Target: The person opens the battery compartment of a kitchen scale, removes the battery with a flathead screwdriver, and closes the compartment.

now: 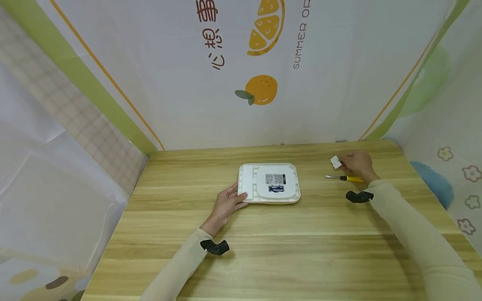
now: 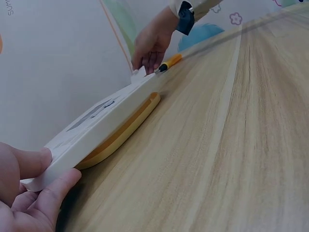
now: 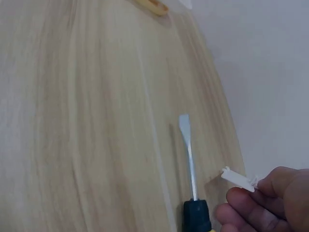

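- A white backdrop (image 1: pixel 324 104), printed with oranges and lettering, rises beyond a person's left hand (image 1: pixel 225 205) and right hand (image 1: pixel 359 162).
- A pale wood-grain surface (image 1: pixel 286 251) stretches beneath both hands.
- A white, rounded rectangular plastic device (image 1: pixel 252 184) sits just to the right of the left hand, face up and well apart from the right hand; a yellow-orange rounded base (image 2: pixel 123 137) shows beneath it.
- The left hand grasps the device by its near left corner, thumb pressed on top and fingers tucked underneath.
- The right hand, raised at the far right, pinches a small white plastic cover (image 3: pixel 237 179) between thumb and fingers.
- A flat-bladed screwdriver (image 1: pixel 343 178) with a silver shaft and a black-and-yellow handle lies on the near side of the right hand.
- The cover, fitted with small tabs, extends leftward from the right hand's fingertips, clear of the surface.
- A grey printed label (image 1: pixel 274 179) with a black strip marks the device, right of the left hand.
- Blue cylindrical batteries (image 1: pixel 276 189) sit exposed just below that label, on the left hand's right.
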`<state>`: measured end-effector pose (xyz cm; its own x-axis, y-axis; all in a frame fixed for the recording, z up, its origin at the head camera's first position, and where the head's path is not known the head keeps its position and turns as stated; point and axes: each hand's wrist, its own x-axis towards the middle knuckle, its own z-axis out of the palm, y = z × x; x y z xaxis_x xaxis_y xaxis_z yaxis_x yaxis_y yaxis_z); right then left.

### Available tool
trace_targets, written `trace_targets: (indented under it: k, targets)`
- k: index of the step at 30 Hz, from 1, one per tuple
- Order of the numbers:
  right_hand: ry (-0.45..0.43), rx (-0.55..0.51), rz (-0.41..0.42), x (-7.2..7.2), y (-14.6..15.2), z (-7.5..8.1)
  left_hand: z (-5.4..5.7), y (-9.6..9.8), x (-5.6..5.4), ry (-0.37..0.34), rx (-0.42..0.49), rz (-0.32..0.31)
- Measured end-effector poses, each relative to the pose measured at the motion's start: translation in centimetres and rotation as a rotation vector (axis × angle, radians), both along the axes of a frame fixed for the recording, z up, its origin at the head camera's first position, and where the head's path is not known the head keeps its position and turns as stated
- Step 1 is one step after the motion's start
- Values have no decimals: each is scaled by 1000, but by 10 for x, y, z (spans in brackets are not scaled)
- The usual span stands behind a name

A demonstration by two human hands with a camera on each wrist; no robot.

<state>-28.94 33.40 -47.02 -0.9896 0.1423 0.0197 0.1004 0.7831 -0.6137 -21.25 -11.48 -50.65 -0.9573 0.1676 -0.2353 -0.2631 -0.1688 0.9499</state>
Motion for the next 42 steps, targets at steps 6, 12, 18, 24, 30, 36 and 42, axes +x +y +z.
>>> trace_targets:
  k: [6, 12, 18, 24, 30, 36, 42]
  targets:
    - [13, 44, 4, 1, 3, -2, 1, 3, 0, 1, 6, -9]
    - [-76, -52, -28, 1, 9, -1, 3, 7, 1, -1, 0, -6]
    - [-131, -129, -9, 6, 18, 3, 3, 9, 0, -7, 3, -11]
    - [-81, -16, 26, 11, 25, 4, 1, 5, 0, -2, -8, 5]
    - [12, 154, 198, 25, 39, 5, -1, 2, 0, 1, -18, 13]
    - [9, 224, 332, 42, 50, -1, -1, 1, 0, 3, -22, 9]
    - [39, 263, 396, 53, 53, -14, -2, 1, 1, 5, -23, 10]
